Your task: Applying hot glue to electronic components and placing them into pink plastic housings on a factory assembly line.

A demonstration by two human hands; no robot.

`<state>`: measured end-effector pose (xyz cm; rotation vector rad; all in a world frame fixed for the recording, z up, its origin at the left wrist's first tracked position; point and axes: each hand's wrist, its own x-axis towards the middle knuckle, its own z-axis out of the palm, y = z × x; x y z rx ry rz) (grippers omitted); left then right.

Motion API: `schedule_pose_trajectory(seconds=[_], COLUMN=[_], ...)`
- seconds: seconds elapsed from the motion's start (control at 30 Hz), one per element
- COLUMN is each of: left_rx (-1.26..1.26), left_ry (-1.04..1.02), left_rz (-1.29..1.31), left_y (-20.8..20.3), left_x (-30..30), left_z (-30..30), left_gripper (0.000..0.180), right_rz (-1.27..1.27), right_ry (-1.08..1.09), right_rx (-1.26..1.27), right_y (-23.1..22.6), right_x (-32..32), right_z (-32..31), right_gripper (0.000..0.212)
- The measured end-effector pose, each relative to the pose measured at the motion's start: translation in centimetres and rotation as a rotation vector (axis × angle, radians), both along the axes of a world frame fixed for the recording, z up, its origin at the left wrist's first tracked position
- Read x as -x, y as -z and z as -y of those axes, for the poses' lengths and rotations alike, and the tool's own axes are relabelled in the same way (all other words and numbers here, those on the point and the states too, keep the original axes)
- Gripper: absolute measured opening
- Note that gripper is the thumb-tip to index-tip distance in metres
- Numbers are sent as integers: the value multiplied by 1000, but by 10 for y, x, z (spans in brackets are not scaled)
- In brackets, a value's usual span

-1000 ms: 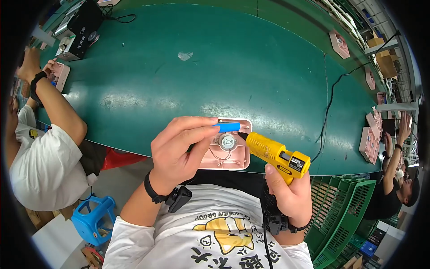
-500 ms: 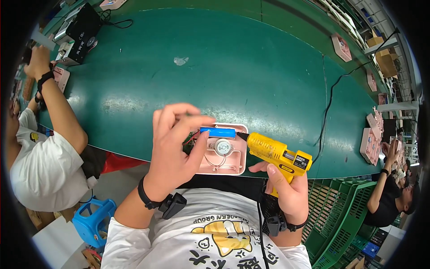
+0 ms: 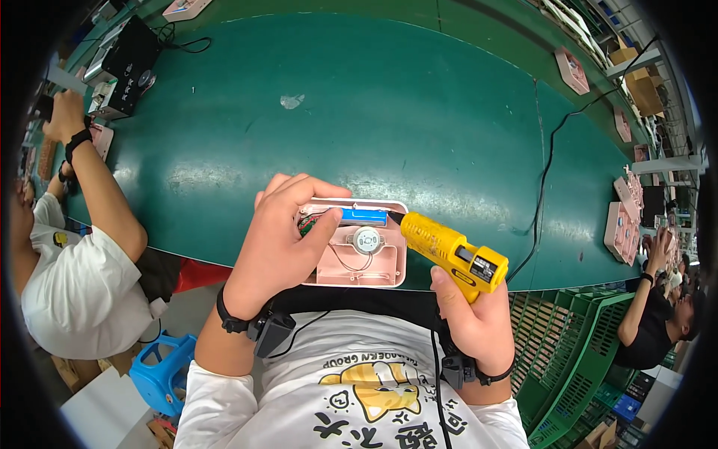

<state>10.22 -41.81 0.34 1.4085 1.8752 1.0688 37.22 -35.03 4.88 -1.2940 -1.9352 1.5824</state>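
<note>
A pink plastic housing [image 3: 402,262] lies open side up at the near edge of the green table. Along its far wall sits a blue cylindrical battery [image 3: 365,216]. A round silver motor-like part [image 3: 367,240] with thin wires is fixed near the middle. My left hand [image 3: 278,224] is closed on the housing's far left side, thumb pressed at the battery's left end, fingers over the far rim. It partly hides a green circuit board [image 3: 308,224]. My right hand [image 3: 479,314] grips a yellow glue gun [image 3: 449,251], its dark nozzle at the battery's right end.
A black cable [image 3: 550,172] crosses the table at right. A black machine [image 3: 123,67] stands far left, near a co-worker's arm [image 3: 105,183]. Green crates [image 3: 561,352] are below the table's right edge, pink housings [image 3: 621,232] at far right, and a blue stool [image 3: 161,374] lower left.
My left hand has come down onto the housing, the thumb now on the battery and fingers at the rim. Housing and glue gun appear slightly further left in view.
</note>
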Motion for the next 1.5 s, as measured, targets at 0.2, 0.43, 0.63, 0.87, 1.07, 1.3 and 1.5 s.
schedule_pose_trajectory(seconds=[0.2, 0.43, 0.63, 0.87, 1.07, 1.3, 1.5], left_rx=[-43, -57, -96, -122, -158, -185, -190], left_ry=[-10, -21, 21, 70, 62, 60, 52], left_rz=[19, 11, -21, -60, -90, -85, -99], left_y=[5, 5, 8, 9, 10, 12, 13], left_x=[3, 0, 3, 8, 7, 6, 5], left_z=[1, 2, 4, 8, 7, 10, 9], left_gripper=[20, 21, 21, 39, 43, 43, 45], right_rz=[-135, -67, 57, -181, -107, 25, -32], right_ry=[157, 107, -8, 59, -68, -154, -109], right_rx=[157, 223, -135, 184, 215, 13, 149], right_y=[-3, -10, -9, -16, -10, -6, -10], right_x=[3, -2, -4, 21, 36, 36, 37], right_z=[17, 13, 21, 22, 11, 14, 13], right_gripper=[23, 21, 21, 27, 20, 19, 24])
